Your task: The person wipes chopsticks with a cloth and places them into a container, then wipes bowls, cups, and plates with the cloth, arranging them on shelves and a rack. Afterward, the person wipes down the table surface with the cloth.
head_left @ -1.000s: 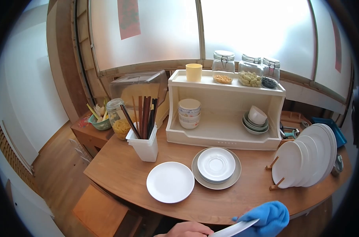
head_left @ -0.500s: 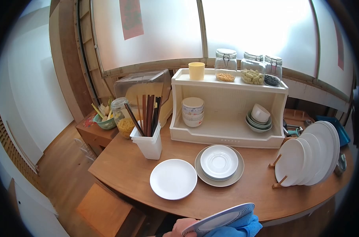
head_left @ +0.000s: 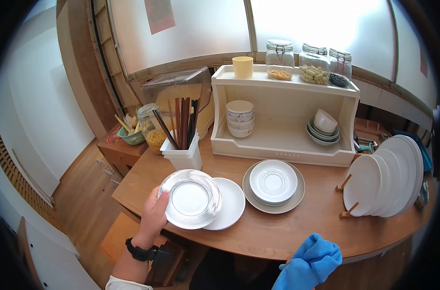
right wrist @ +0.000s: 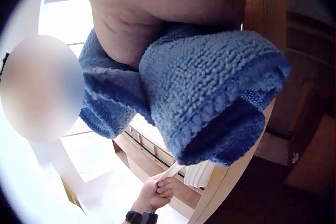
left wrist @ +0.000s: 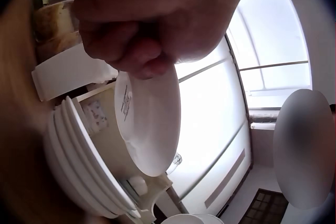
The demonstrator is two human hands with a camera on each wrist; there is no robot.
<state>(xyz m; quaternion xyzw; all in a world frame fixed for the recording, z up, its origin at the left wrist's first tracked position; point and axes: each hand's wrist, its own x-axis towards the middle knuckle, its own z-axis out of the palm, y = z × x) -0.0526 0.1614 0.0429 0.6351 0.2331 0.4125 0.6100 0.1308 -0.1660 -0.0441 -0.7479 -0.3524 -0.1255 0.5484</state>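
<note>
My left hand (head_left: 154,215) grips a white plate with fine grey rings round its rim (head_left: 190,199), thumb over the left edge. That plate hangs above the left part of a plain white plate (head_left: 232,205) on the table. In the left wrist view, the fingers are curled at the edge of the held plate (left wrist: 149,129), its underside showing. At the front edge, my right hand, mostly hidden in the head view, holds a crumpled blue cloth (head_left: 312,261). The right wrist view shows that hand (right wrist: 173,8) bunching the cloth. Right of the plain plate, white saucers (head_left: 273,181) sit on a larger beige-rimmed plate (head_left: 297,197).
A white holder of chopsticks (head_left: 183,157) stands behind the plates. At the back is a cream shelf (head_left: 283,154) with bowls, a yellow cup (head_left: 242,67) and glass jars (head_left: 280,60). Several plates stand in a wooden rack (head_left: 362,186) on the right.
The ringed plate has moved from the front edge, by the cloth, up and left over the plain plate in my left hand. The cloth stays low at the right, apart from the plate.
</note>
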